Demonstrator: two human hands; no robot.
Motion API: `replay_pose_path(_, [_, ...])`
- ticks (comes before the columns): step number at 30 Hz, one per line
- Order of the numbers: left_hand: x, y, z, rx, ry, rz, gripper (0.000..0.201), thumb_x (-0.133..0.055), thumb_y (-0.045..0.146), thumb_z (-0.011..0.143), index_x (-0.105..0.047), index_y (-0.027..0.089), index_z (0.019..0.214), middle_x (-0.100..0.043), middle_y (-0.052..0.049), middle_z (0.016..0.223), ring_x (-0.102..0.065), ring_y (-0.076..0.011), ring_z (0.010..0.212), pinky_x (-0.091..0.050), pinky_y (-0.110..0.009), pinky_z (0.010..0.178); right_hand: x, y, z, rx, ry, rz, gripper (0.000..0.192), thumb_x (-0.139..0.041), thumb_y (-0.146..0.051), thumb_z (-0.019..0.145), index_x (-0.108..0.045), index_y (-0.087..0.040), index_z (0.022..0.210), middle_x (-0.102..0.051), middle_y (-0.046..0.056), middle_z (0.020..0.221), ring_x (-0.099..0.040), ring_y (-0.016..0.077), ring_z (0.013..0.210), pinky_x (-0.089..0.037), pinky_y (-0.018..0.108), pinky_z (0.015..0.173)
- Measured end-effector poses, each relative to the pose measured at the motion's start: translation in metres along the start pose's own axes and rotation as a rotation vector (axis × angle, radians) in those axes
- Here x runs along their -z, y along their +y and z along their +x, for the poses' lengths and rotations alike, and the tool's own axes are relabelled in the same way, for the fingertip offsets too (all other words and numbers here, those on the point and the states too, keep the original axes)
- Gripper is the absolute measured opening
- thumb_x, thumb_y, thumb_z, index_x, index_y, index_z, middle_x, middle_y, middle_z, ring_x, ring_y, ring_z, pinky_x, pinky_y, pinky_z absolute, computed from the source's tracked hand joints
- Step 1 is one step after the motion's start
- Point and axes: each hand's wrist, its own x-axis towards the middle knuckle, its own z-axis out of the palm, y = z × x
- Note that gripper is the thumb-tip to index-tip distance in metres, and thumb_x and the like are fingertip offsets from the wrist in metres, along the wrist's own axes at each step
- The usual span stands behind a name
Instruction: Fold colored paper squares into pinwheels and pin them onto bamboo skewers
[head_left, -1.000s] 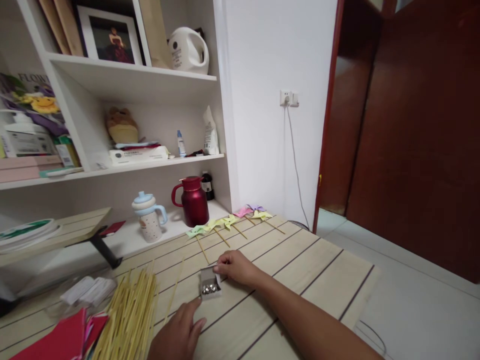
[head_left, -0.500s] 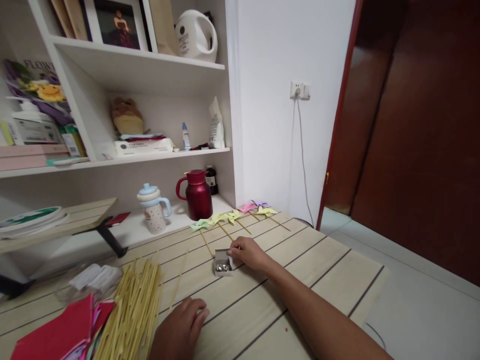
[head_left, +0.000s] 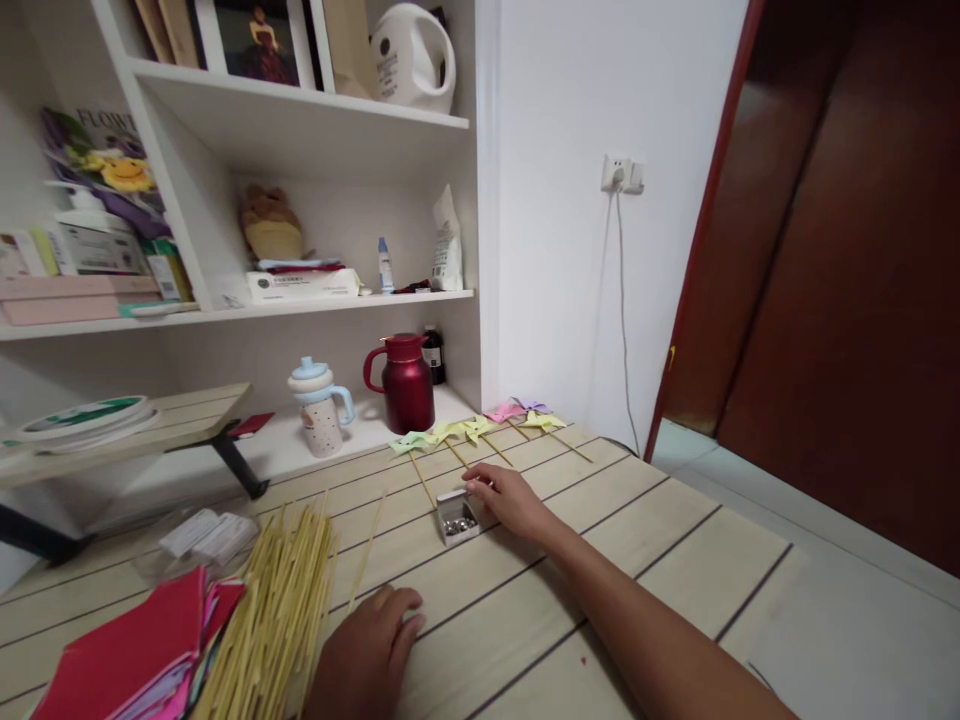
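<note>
Left hand [head_left: 369,648] rests nearer than the small box [head_left: 462,538] and well apart from it; fingers loosely curled, thumb parted. Sticks [head_left: 274,600] crowd the ground left of the box. The box stands open on the table [head_left: 664,535], shiny metal pieces [head_left: 459,525] inside; right of it, planks run well out to the edge. Right hand [head_left: 511,500] touches its far right corner, fingers together; cannot tell whether pinching. Beyond the box, pinwheels [head_left: 476,429]; farther, a red jug [head_left: 409,392].

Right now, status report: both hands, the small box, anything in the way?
Right hand at small open box, grip unclear; left hand beside bamboo sticks. Box holds shiny metal pieces. Green pinwheel stick ends close beside box.
</note>
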Motion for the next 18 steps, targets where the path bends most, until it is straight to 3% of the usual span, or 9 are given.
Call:
replay_pose_path(5, [-0.002, -0.002, -0.001, -0.038, 0.034, 0.038, 0.028, -0.044, 0.029, 0.094, -0.070, 0.024, 0.103, -0.075, -0.003, 0.106, -0.068, -0.0166, 0.101, -0.051, -0.031, 0.091, 0.003, -0.008, -0.007, 0.057, 0.020, 0.059, 0.036, -0.057, -0.039, 0.089, -0.065, -0.022, 0.119, -0.068, 0.003, 0.093, -0.065, 0.0160, 0.070, -0.050, 0.028, 0.069])
replay_pose_path(10, [-0.005, -0.004, -0.004, -0.095, 0.085, 0.124, 0.028, -0.042, 0.026, 0.095, -0.070, 0.025, 0.097, -0.076, -0.002, 0.098, -0.071, -0.0156, 0.093, -0.054, -0.028, 0.085, 0.005, -0.013, -0.009, 0.073, 0.138, 0.078, 0.037, -0.043, -0.043, 0.096, -0.069, -0.019, 0.103, -0.064, 0.000, 0.069, -0.060, 0.0154, 0.054, -0.047, 0.026, 0.055])
replay_pose_path(15, [-0.006, -0.008, -0.007, -0.207, 0.145, 0.245, 0.031, -0.041, 0.017, 0.091, -0.071, 0.026, 0.093, -0.078, -0.002, 0.091, -0.073, -0.0173, 0.087, -0.057, -0.028, 0.080, 0.010, -0.020, -0.014, 0.150, 0.327, 0.030, 0.039, -0.042, -0.043, 0.098, -0.071, -0.018, 0.094, -0.070, 0.005, 0.075, -0.064, 0.0207, 0.070, -0.047, 0.029, 0.065])
replay_pose_path(18, [-0.008, -0.004, -0.012, -0.314, 0.166, 0.297, 0.028, -0.052, 0.015, 0.081, -0.071, 0.026, 0.099, -0.079, -0.003, 0.098, -0.074, -0.0204, 0.088, -0.058, -0.030, 0.079, 0.007, -0.031, -0.024, 0.265, 0.314, -0.008, 0.037, -0.042, -0.040, 0.099, -0.071, -0.018, 0.095, -0.075, 0.007, 0.088, -0.067, 0.0209, 0.078, -0.048, 0.029, 0.072])
